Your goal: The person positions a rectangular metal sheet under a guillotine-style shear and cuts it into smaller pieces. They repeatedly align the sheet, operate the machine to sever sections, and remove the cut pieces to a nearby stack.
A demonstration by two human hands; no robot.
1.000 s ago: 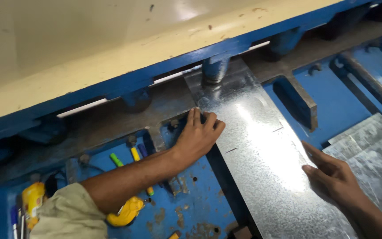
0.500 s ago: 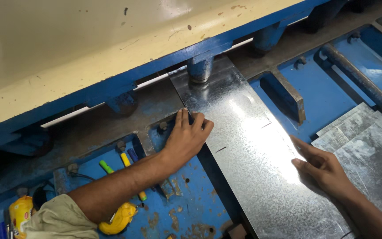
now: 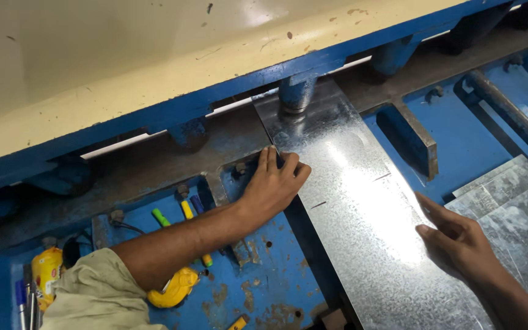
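Note:
A long shiny galvanised metal sheet lies on the blue bed of a shearing machine, its far end pushed under the cream and blue blade guard. My left hand rests flat against the sheet's left edge, fingers pressed on its near-left corner area. My right hand lies on the sheet's right edge, fingers spread and touching the metal. A blue cylindrical hold-down foot stands on the sheet's far end.
More cut metal sheets are stacked at the right. Markers and a screwdriver, a yellow tape measure and a yellow packet lie on the bed at the left. A steel stop bar and a rod sit right of the sheet.
The view has shifted slightly. Both hands keep their places on the sheet's edges; the sheet looks about the same under the guard.

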